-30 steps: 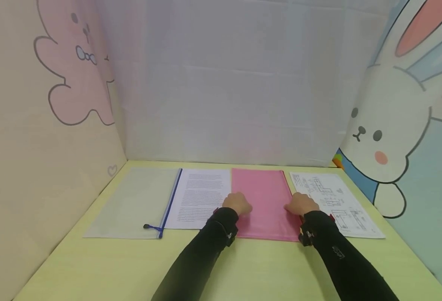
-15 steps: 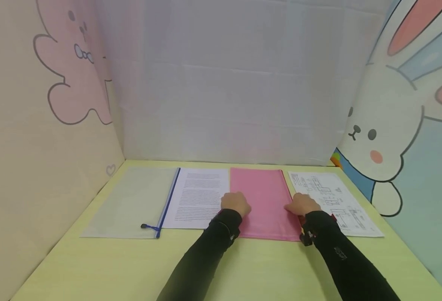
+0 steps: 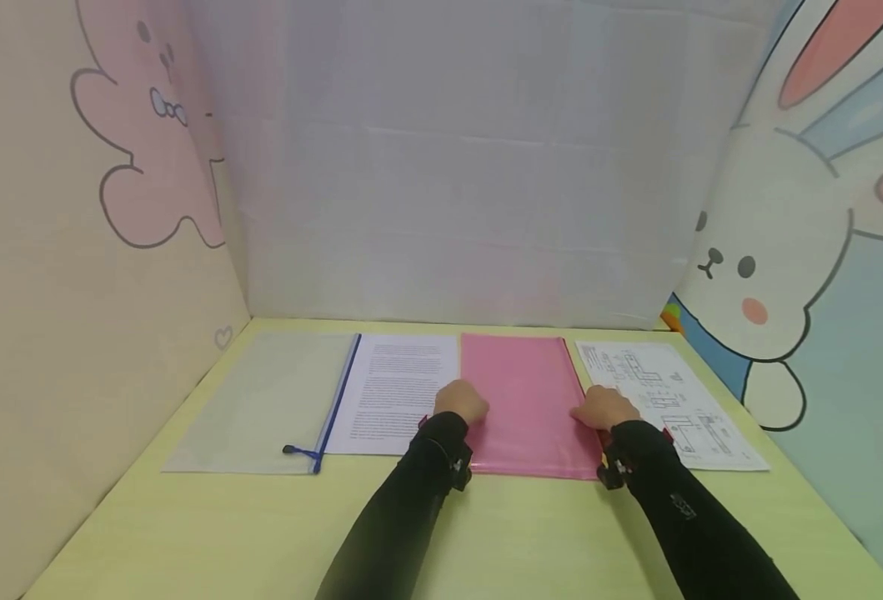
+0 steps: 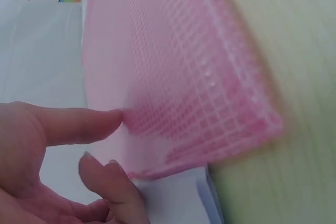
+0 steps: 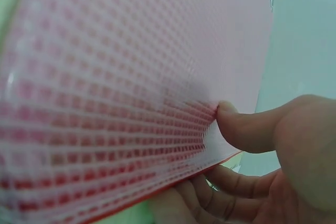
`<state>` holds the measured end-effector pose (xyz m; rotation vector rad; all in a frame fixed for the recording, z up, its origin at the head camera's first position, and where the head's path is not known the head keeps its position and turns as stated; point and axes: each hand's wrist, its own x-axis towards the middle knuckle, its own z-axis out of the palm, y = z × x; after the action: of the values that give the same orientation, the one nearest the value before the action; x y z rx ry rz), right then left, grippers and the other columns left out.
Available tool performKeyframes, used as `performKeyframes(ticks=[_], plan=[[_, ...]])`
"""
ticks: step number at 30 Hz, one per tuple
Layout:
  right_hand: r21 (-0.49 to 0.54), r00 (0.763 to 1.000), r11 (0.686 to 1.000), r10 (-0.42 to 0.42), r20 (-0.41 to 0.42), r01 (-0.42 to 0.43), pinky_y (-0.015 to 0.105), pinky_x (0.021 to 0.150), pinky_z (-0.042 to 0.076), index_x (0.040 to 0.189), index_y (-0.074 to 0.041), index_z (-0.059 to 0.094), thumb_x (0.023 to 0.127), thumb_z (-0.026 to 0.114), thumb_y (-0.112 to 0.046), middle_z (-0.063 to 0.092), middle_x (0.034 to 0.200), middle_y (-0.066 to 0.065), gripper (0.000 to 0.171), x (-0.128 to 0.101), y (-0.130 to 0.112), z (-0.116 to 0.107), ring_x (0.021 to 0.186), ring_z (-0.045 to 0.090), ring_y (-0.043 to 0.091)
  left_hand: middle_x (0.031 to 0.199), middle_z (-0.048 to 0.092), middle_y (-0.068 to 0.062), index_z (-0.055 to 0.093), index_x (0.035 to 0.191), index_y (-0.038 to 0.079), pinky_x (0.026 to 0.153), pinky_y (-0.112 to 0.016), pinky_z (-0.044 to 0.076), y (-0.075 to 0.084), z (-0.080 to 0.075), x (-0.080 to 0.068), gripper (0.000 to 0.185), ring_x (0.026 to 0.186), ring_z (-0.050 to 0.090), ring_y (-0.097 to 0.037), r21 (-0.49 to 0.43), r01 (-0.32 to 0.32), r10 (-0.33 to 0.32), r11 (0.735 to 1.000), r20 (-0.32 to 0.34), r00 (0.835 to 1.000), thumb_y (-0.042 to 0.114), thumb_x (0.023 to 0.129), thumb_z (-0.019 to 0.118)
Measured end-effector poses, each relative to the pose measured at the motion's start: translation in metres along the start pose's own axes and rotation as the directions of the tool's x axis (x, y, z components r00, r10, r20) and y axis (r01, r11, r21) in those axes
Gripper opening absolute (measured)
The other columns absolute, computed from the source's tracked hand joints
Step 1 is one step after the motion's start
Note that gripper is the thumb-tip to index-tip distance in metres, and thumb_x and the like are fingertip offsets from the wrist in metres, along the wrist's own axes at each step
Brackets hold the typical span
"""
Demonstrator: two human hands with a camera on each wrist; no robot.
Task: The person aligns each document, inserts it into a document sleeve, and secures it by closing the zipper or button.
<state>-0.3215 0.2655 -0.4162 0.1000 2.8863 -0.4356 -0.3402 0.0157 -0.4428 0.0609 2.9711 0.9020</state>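
Observation:
A pink mesh zip pouch (image 3: pixel 524 396) lies flat on the table, a red strip along its right edge. At its left edge is my left hand (image 3: pixel 461 402); in the left wrist view the thumb (image 4: pixel 105 124) touches the mesh, while loosely curled fingertips sit at the edge with a gap from the thumb. My right hand (image 3: pixel 606 408) pinches the red edge, with the right thumb (image 5: pixel 244 127) on top and the other fingers reaching beneath it. Left of the pouch lies a sheet of printed text (image 3: pixel 392 392), partly under my left hand.
A clear zip pouch (image 3: pixel 261 400) with a blue zip edge and a dark-ended blue pull lies at the left. To the right is a sheet of technical drawings (image 3: pixel 669 400). A white sheet hangs behind the table (image 3: pixel 546 542), and cartoon-printed walls stand on both sides.
My left hand has shifted slightly left across the pink pouch toward the text sheet. The pouch stays in place, and my right hand keeps its hold at the right edge.

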Motion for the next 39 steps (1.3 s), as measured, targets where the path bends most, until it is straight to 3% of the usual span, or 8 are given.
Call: performKeyframes(ticks=[4, 6, 11, 15, 31, 39], plan=[[0.018, 1.0, 1.0, 0.006, 0.004, -0.006, 0.032, 0.05, 0.049, 0.094, 0.005, 0.057, 0.097, 0.063, -0.026, 0.058, 0.073, 0.012, 0.032, -0.001, 0.001, 0.003, 0.056, 0.061, 0.023, 0.073, 0.059, -0.008, 0.061, 0.072, 0.003, 0.055, -0.031, 0.041, -0.002, -0.006, -0.003, 0.02, 0.062, 0.053, -0.022, -0.111, 0.049, -0.04, 0.993, 0.081, 0.996, 0.018, 0.078, 0.073], [0.021, 1.0, 1.0, -0.001, 0.001, 0.001, 0.031, 0.049, 0.048, 0.092, 0.005, 0.057, 0.097, 0.063, -0.026, 0.058, 0.073, 0.012, 0.031, -0.002, 0.0, 0.005, 0.056, 0.061, 0.022, 0.073, 0.058, -0.007, 0.061, 0.073, 0.004, 0.056, -0.031, 0.041, -0.002, -0.008, -0.006, 0.02, 0.063, 0.052, -0.021, -0.098, 0.05, -0.04, 0.994, 0.1, 0.994, 0.019, 0.079, 0.072], [0.036, 1.0, 0.999, -0.014, -0.02, 0.015, 0.03, 0.048, 0.045, 0.089, 0.003, 0.056, 0.097, 0.064, -0.027, 0.058, 0.072, 0.011, 0.032, -0.005, -0.002, 0.004, 0.053, 0.059, 0.021, 0.076, 0.06, -0.009, 0.061, 0.07, 0.004, 0.059, -0.033, 0.044, -0.001, -0.015, -0.014, 0.018, 0.068, 0.054, -0.024, -0.001, 0.023, -0.023, 1.0, 0.033, 0.999, 0.015, 0.083, 0.068], [0.038, 1.0, 0.999, -0.004, -0.024, 0.005, 0.029, 0.047, 0.045, 0.088, 0.003, 0.055, 0.097, 0.065, -0.028, 0.059, 0.072, 0.011, 0.034, -0.006, -0.003, 0.0, 0.053, 0.06, 0.021, 0.08, 0.063, -0.013, 0.066, 0.079, 0.0, 0.056, -0.036, 0.047, 0.001, -0.015, -0.01, 0.014, 0.07, 0.055, -0.026, -0.009, 0.051, -0.051, 0.999, -0.009, 0.999, 0.012, 0.084, 0.069], [0.01, 1.0, 1.0, 0.015, -0.01, -0.015, 0.032, 0.052, 0.047, 0.095, 0.006, 0.057, 0.097, 0.064, -0.026, 0.057, 0.075, 0.011, 0.033, -0.006, -0.006, 0.003, 0.059, 0.06, 0.023, 0.066, 0.057, -0.009, 0.061, 0.074, 0.001, 0.051, -0.033, 0.04, -0.008, -0.013, -0.007, 0.014, 0.06, 0.055, -0.025, -0.143, 0.088, -0.083, 0.986, 0.041, 0.996, 0.011, 0.08, 0.069], [0.016, 1.0, 1.0, 0.022, -0.009, -0.022, 0.031, 0.05, 0.047, 0.096, 0.006, 0.056, 0.097, 0.064, -0.026, 0.057, 0.075, 0.012, 0.033, -0.007, -0.008, 0.004, 0.058, 0.061, 0.023, 0.077, 0.059, -0.011, 0.065, 0.093, -0.004, 0.063, -0.037, 0.045, -0.011, -0.01, -0.003, 0.032, 0.071, 0.056, -0.027, -0.161, 0.124, -0.111, 0.979, 0.084, 0.99, 0.022, 0.08, 0.077]])
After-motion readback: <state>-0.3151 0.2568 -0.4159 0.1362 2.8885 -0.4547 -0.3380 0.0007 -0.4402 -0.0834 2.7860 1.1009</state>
